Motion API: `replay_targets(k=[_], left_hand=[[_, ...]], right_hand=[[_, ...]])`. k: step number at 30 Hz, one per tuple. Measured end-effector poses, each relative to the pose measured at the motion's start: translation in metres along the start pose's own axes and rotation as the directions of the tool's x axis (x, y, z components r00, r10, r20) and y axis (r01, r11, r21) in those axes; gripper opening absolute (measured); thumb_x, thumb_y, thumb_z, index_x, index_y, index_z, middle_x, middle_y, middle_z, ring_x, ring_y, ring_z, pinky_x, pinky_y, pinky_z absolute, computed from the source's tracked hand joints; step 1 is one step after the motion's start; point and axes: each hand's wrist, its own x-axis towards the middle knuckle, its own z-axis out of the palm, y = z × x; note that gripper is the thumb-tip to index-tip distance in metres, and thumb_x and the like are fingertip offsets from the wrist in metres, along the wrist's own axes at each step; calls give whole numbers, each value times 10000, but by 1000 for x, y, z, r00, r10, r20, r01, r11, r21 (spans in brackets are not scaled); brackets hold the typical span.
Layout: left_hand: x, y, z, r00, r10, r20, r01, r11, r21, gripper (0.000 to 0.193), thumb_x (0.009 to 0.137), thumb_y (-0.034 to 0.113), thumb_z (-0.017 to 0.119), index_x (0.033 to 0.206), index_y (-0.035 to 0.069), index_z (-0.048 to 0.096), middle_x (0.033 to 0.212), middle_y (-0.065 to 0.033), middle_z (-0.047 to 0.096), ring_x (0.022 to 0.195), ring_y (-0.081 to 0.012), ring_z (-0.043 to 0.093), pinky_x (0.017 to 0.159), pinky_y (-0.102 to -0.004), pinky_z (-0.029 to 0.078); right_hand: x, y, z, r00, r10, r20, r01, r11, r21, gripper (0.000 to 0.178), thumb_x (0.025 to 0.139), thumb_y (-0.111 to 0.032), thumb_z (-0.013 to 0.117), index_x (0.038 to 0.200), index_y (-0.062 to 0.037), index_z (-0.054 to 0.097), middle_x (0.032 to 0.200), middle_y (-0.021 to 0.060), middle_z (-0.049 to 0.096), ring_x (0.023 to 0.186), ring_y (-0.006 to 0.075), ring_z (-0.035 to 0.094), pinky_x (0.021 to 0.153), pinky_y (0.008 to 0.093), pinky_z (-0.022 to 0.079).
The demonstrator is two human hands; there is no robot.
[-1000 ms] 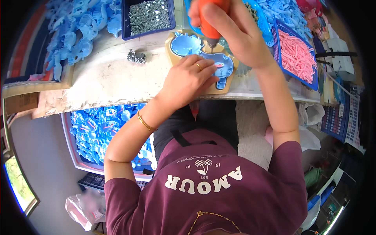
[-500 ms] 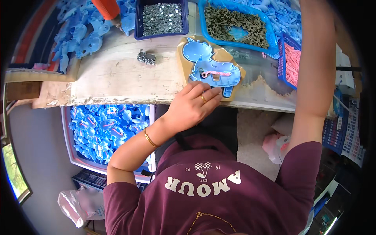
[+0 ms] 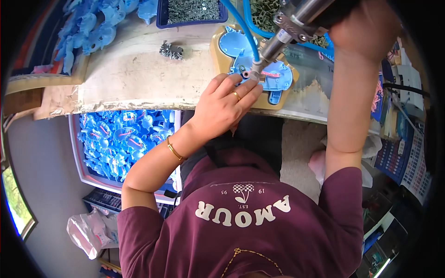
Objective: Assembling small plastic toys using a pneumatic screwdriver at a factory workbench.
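My right hand (image 3: 366, 34) is wrapped round a metal-bodied power screwdriver (image 3: 301, 23) at the upper right. A blue hose (image 3: 241, 19) runs down to its nozzle, which is over the light-blue animal-shaped plastic shell (image 3: 280, 76). That shell lies hollow side up in a tan fixture (image 3: 293, 65) at the table's front edge, with a pink strip (image 3: 271, 73) inside it. My left hand (image 3: 225, 104) rests on the shell's near edge, fingers stretched out beside the nozzle, thumb hidden. The nozzle tip's exact contact is hard to make out.
A dark-blue tray of small screws (image 3: 192, 10) stands at the back, with a clump of metal bits (image 3: 171, 50) nearer. Behind the screwdriver is a blue tray of greenish parts (image 3: 264, 14). A bin (image 3: 76, 150) of blue shells stands below the table edge; more shells (image 3: 95, 28) lie far left.
My right hand has come down from the upper right, bringing the screwdriver over the shell. My left hand remains at the shell's near edge. The orange tool at the upper left has left view.
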Motion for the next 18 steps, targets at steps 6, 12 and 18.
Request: replay_targets(k=[6,12,18], left_hand=[[1,0,2,1000,5,-10,-5,1000,1,370,836,183,680,1199,115,660,1254,5,644,1082,-208,566,973,-356,458],[-1,1,4,1000,-7,-22,7,1000,5,358,837,183,694,1189,124,664,1238,12,649,1079,-201,570,967,-355,461],[-1,2,5,1000,-13,-25,13,1000,11,355,832,182,704,1181,130,669,1226,16,652,1078,-200,571,964,-351,459]], right_hand=[[-3,12,2,994,-70,-78,73,997,37,529,873,-83,621,1346,51,427,794,45,588,639,104,534,598,230,436],[-6,3,-2,999,-13,43,9,996,85,427,901,-82,602,1289,49,479,789,39,581,633,92,530,593,231,435],[-5,11,-1,997,-69,-22,70,997,40,409,895,-76,598,1259,66,475,753,51,568,597,95,511,546,249,423]])
